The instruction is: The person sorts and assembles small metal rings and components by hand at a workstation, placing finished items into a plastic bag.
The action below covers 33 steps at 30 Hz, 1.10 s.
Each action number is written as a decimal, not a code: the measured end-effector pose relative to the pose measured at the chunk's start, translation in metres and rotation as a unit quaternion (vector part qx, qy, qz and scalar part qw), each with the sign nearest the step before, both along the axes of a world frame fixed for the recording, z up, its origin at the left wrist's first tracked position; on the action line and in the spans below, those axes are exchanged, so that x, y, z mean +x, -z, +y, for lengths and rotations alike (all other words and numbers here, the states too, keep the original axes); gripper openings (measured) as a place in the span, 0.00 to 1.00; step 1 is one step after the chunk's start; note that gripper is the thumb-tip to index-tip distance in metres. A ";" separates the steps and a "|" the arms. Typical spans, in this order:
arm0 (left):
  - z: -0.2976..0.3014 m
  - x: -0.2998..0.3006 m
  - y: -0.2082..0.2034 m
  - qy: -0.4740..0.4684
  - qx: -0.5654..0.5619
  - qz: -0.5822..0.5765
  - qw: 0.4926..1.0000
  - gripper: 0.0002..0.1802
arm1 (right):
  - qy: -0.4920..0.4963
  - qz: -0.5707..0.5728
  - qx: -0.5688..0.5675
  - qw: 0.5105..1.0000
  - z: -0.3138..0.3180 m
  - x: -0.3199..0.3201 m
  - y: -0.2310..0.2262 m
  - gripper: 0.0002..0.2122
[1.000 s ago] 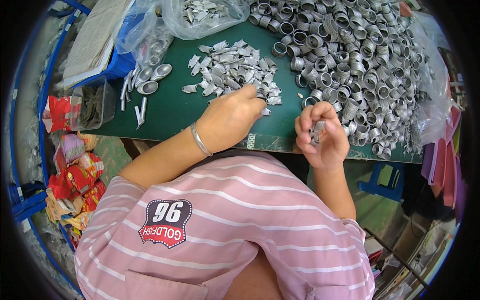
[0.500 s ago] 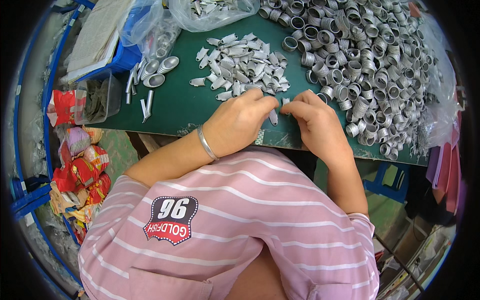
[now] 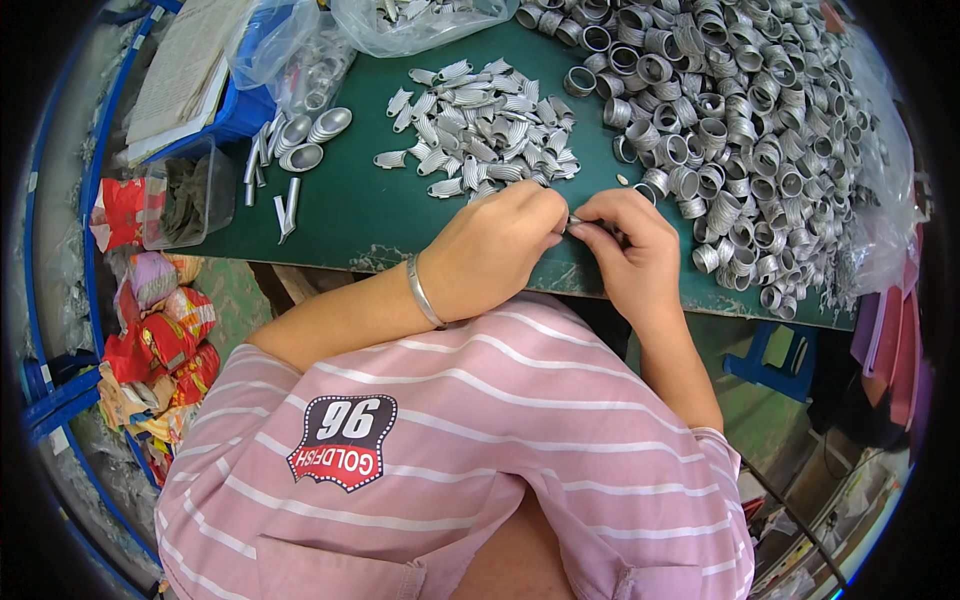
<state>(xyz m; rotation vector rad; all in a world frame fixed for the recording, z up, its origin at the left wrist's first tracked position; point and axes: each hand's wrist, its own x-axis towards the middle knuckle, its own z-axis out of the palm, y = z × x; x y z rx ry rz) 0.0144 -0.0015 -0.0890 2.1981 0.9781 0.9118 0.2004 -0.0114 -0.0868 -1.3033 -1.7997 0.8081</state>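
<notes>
My left hand [image 3: 505, 245], with a silver bangle [image 3: 424, 292] at its wrist, is closed near the table's front edge. My right hand [image 3: 637, 245] pinches from the other side, thumb and forefinger together. Between the fingertips of both hands shows a bit of a small silver metal piece [image 3: 574, 223]; fingers cover most of it, so I cannot tell whether it is one part or two. Just beyond my left hand lies a pile of small ribbed silver metal pieces [image 3: 490, 115]. A large heap of ribbed silver rings [image 3: 740, 130] spreads beyond and to the right of my right hand.
Silver oval-ended parts [image 3: 302, 157] and short tubes [image 3: 288, 212] lie on the green table [image 3: 350, 130] at the left. Around them stand a clear plastic tub [image 3: 218, 195], a blue bin [image 3: 245, 115] and a plastic bag of metal pieces [image 3: 425, 30]. A blue stool [image 3: 770, 360] stands below right.
My hands have come together; the ribbed piece that showed below my left fingers and the small piece at my right fingertips are now mostly hidden between them.
</notes>
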 end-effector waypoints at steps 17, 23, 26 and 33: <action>0.000 -0.002 -0.006 -0.020 0.159 -0.142 0.977 0.27 | -0.060 0.293 -0.053 0.953 -0.011 0.009 0.007 0.07; -0.002 -0.006 -0.008 -0.007 0.149 -0.124 0.981 0.27 | -0.074 0.428 -0.165 0.886 -0.011 0.008 0.013 0.12; -0.005 -0.003 -0.012 -0.030 0.045 -0.176 0.983 0.26 | -0.088 0.574 -0.319 0.749 -0.007 0.005 0.000 0.15; 0.014 -0.003 -0.016 -0.017 -0.738 -0.428 0.522 0.18 | -0.041 0.634 -0.190 0.748 0.026 -0.036 -0.031 0.08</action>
